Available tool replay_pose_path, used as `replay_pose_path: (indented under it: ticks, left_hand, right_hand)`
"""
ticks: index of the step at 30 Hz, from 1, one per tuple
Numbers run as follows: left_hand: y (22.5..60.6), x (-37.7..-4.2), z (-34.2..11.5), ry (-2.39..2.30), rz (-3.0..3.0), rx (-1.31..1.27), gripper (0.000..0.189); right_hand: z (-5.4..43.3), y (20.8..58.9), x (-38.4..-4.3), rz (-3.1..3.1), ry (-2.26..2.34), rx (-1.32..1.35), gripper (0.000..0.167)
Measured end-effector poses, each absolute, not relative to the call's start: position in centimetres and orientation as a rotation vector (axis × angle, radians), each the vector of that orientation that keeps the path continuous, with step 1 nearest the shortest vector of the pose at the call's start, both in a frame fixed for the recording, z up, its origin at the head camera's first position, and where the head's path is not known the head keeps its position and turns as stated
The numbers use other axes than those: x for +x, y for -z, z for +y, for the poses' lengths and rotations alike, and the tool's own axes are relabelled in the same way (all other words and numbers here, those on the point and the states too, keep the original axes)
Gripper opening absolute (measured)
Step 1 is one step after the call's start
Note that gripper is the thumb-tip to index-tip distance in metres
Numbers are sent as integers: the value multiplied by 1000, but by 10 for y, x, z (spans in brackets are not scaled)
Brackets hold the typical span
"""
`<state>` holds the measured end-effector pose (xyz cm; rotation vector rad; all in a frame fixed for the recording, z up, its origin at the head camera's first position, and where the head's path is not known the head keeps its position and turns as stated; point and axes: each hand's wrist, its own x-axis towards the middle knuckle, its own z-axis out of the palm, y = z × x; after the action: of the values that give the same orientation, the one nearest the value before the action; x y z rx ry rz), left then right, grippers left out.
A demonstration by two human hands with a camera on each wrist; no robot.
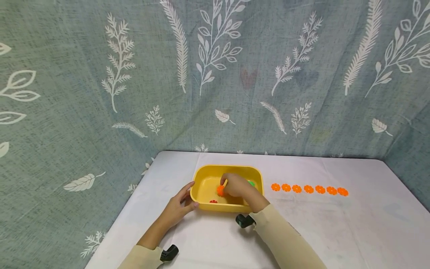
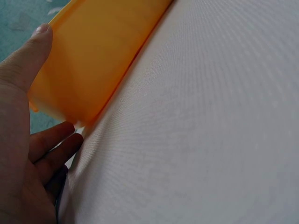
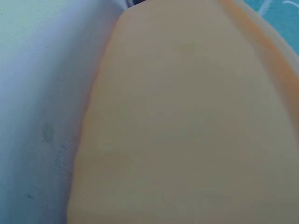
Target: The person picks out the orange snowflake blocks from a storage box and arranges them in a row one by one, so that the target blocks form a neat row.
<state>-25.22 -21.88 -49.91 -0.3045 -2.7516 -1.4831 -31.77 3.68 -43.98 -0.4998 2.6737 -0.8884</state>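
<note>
A yellow plastic tub (image 1: 215, 207) stands on the white-covered table. At its near left corner, my left hand (image 1: 175, 210) holds it between the thumb and a finger; the left wrist view shows the thumb (image 2: 35, 53) along the tub's wall, other fingers loosely bent below. My right hand (image 1: 236, 185) reaches inside, pinching an orange flower-shaped disc (image 1: 220, 191) by its edge. A red disc (image 1: 213, 201) lies near the front wall, and something green (image 1: 251, 183) shows beside the right hand. The tub's wall (image 3: 187, 116) fills the right wrist view, hiding that hand.
To the tub's right, several orange flower-shaped discs (image 1: 308, 189) lie in a row on the white tablecloth (image 1: 336, 231). Behind the table hangs a grey-green curtain (image 1: 248, 123) with white leaf prints. It also hangs along the left side.
</note>
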Motion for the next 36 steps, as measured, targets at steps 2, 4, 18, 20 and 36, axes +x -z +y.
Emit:
replay_pose_path:
  ticks: [2,4,18,20,36]
  left_hand:
    - [499,-252,-219,1487,-2747,-310,80]
    - [500,-252,-219,1486,-2742,-325,80]
    - [502,-255,-221,1476,-2729,-352,80]
    - [502,-254,-220,1475,-2728,-352,80]
    - [502,-255,-220,1479,-2727,-348,82]
  right_hand:
    - [40,438,-318,2660,907,-502,17]
    - [44,437,-318,2653,922,-509,17]
    - [83,418,-313,2664,980,-477,17]
    - [88,415,-312,2678,977,-457,16]
    - [135,407,-311,2685,1067,-354,18]
